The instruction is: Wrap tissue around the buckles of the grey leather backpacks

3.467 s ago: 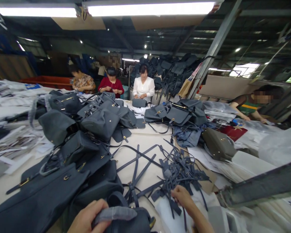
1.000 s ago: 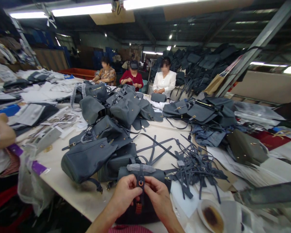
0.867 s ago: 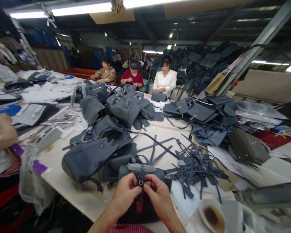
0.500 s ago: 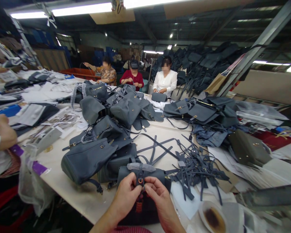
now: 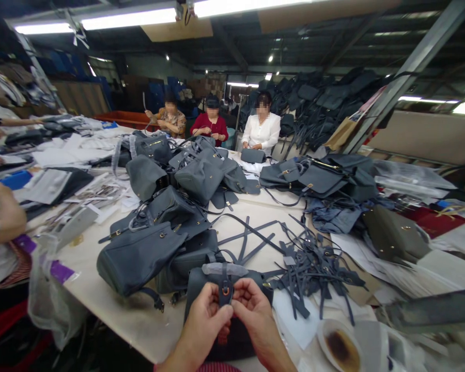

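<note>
A grey-blue leather bag [image 5: 201,281] stands at the near edge of the table, right in front of me. A narrow strap with a small gold ring [image 5: 226,289] runs down its front, under the wrapped handle [image 5: 225,269]. My left hand [image 5: 207,315] and my right hand [image 5: 253,310] pinch that strap from either side, fingers closed on it just below the ring. A small reddish tag hangs under the strap between my hands.
More grey-blue bags [image 5: 139,253] are piled to the left and further back. Loose straps [image 5: 313,263] lie to the right. A white bowl [image 5: 337,346] with brown residue sits near my right wrist. Three people sit at the far end; another person's hand [image 5: 5,214] is at left.
Earlier my left hand held the bag's handle while my right reached into the loose straps. Since then both hands came together on the strap at the bag's front and have stayed there.
</note>
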Demonstrator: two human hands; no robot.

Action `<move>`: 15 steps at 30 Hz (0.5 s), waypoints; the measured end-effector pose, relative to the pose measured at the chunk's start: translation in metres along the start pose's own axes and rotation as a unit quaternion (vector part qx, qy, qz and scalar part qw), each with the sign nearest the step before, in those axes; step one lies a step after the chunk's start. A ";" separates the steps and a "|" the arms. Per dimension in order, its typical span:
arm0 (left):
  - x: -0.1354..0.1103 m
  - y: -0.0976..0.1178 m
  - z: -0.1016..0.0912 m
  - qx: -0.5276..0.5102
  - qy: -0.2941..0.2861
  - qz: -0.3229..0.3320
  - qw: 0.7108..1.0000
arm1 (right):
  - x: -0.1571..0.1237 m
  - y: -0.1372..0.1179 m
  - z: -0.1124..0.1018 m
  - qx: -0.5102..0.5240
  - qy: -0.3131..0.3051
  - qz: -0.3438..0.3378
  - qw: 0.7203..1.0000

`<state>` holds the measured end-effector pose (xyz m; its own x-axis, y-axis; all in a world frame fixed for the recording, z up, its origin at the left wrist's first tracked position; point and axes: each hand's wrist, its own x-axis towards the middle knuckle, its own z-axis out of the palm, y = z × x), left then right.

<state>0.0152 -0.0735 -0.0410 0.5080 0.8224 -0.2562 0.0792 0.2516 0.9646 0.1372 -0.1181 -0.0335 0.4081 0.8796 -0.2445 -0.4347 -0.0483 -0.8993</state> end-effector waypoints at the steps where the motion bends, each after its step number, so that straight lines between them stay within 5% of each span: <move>1: -0.003 0.000 -0.001 0.041 0.024 0.039 0.998 | 0.001 -0.001 0.001 0.003 0.009 -0.001 1.000; 4: -0.008 -0.002 -0.005 0.209 0.102 0.177 0.956 | 0.002 -0.003 0.006 0.008 0.016 0.010 1.000; 7: -0.009 0.000 -0.011 0.321 0.084 0.260 0.907 | 0.002 -0.005 0.008 0.005 0.014 0.017 1.000; 15: -0.003 0.028 -0.018 0.360 -0.038 0.236 0.902 | 0.002 -0.011 -0.002 0.108 -0.028 0.109 0.988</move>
<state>0.0005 -0.0594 -0.0147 0.6857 0.7071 0.1723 0.3614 -0.5364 0.7627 0.1443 -0.1166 -0.0250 0.2440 0.8846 -0.3973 -0.6713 -0.1416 -0.7275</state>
